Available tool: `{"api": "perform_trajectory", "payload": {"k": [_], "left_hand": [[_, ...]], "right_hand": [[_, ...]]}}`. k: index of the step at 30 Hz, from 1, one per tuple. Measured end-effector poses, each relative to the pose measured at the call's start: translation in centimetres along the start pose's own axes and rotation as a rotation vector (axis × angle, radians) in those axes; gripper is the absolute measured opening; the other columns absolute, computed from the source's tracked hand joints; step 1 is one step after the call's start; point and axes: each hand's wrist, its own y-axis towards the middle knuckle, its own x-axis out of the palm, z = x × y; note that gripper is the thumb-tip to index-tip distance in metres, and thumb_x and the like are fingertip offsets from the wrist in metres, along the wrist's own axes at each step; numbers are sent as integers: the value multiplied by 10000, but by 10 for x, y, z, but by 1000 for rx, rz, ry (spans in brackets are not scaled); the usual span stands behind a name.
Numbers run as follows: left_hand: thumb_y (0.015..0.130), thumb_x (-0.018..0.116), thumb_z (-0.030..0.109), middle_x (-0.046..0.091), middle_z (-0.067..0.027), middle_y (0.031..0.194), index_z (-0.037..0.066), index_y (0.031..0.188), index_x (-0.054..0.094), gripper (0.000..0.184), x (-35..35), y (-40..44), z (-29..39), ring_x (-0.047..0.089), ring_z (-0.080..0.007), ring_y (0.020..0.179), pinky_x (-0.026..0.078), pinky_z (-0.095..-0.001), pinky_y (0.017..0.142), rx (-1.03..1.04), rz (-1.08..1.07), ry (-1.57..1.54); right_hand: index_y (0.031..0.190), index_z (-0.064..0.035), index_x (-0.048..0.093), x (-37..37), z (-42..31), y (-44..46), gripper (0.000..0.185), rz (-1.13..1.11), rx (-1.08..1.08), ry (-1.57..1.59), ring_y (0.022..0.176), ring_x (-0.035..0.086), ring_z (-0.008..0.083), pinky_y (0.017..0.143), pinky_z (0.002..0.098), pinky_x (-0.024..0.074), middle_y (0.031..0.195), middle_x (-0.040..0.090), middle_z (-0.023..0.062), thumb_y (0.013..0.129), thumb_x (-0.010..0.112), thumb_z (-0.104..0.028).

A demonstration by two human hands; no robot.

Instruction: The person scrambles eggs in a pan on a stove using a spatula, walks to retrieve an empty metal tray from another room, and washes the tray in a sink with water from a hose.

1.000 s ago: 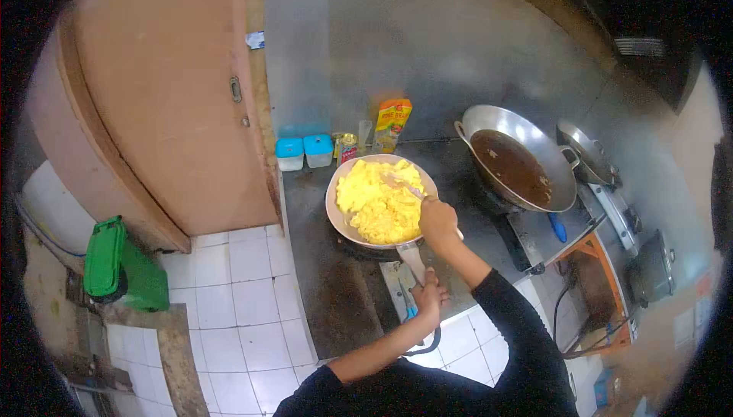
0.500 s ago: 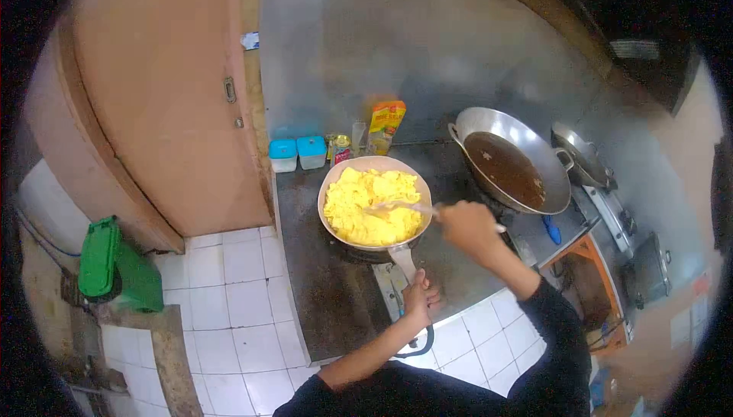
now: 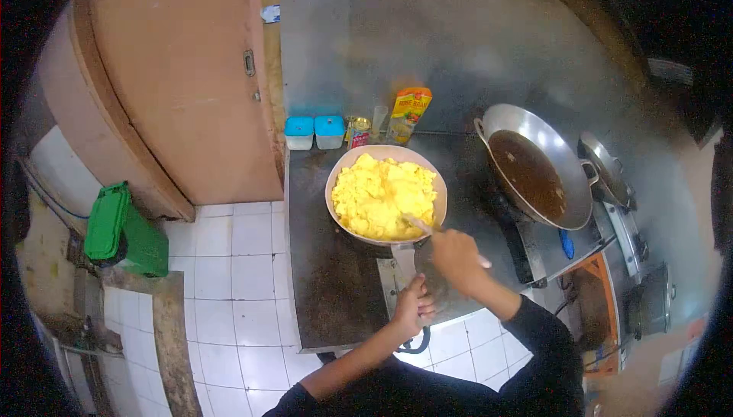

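Observation:
A pale frying pan (image 3: 333, 208) full of yellow scrambled egg (image 3: 382, 192) sits on the stove. Wrapped round its handle (image 3: 404, 257) is my left hand (image 3: 413, 307), closed below the pan. My right hand (image 3: 460, 262) grips a spatula (image 3: 418, 224) at the pan's lower right. The spatula's tip is in the egg near the lower right rim; its blade is partly hidden by egg.
A large wok (image 3: 584, 207) of dark oil stands to the right, with another pan (image 3: 605, 167) behind it. Blue-lidded tubs (image 3: 329, 133), a can (image 3: 360, 133) and a yellow packet (image 3: 408, 115) line the wall. A green bin (image 3: 126, 230) stands left.
The spatula and my right hand have swept through the egg and now sit lower right. My left hand stays closed on the handle. The camera view has shifted.

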Motion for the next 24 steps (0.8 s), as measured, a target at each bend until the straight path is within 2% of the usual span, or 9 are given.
{"api": "perform_trajectory", "payload": {"k": [4,6,9,12,16,18,19,21,24], "left_hand": [[869,468,357,246,67,443,164,663,402,290,6,-6,0,199,-59,349,179,-217,312,29,-46,-11],[866,474,355,245,65,442,162,661,403,290,5,-5,1,202,-60,348,181,-216,313,35,-53,-16],[860,485,351,241,64,437,160,658,406,289,4,-5,0,204,-62,347,183,-216,313,28,-47,-20],[853,498,351,241,65,436,160,656,411,288,5,-6,1,205,-64,347,185,-218,314,26,-36,-32],[846,509,353,246,64,440,161,657,415,286,2,-4,-1,205,-65,349,180,-218,318,32,-45,-26],[846,510,352,247,65,441,162,656,415,285,0,-3,-2,207,-64,351,181,-216,321,39,-46,-23],[846,512,350,249,66,443,163,656,415,284,1,-2,-2,209,-64,352,182,-214,324,51,-47,-20],[845,513,353,250,68,444,166,657,414,283,0,-3,-2,210,-63,354,185,-213,326,41,-40,-13],[847,509,361,250,72,446,172,660,411,283,-2,0,0,211,-61,357,189,-212,332,34,-64,-11]], "right_hand": [[965,-67,579,54,3,46,246,85,114,161,675,632,298,591,430,500,718,616,185,736,523,-138],[918,-43,587,46,6,58,205,107,193,309,700,619,355,637,448,494,740,612,204,754,506,-137],[887,-27,592,17,12,43,187,92,276,375,731,607,381,663,449,491,761,612,205,756,500,-124],[871,-20,595,2,23,30,180,89,265,426,766,608,366,669,450,488,768,617,192,755,505,-124],[828,-33,606,6,13,46,149,139,289,350,737,615,346,659,433,492,770,617,193,741,519,-117],[785,-39,598,42,-2,71,116,267,169,260,662,620,331,639,409,502,748,617,185,732,521,-108],[769,-41,580,75,-7,87,95,331,28,130,607,617,322,590,404,506,726,617,169,725,514,-94],[800,-36,573,80,-22,79,117,248,-32,171,607,618,322,563,418,502,708,617,157,721,503,-87],[784,-47,590,35,-11,37,119,156,-70,170,614,616,327,553,419,501,699,611,163,717,513,-107]]}}
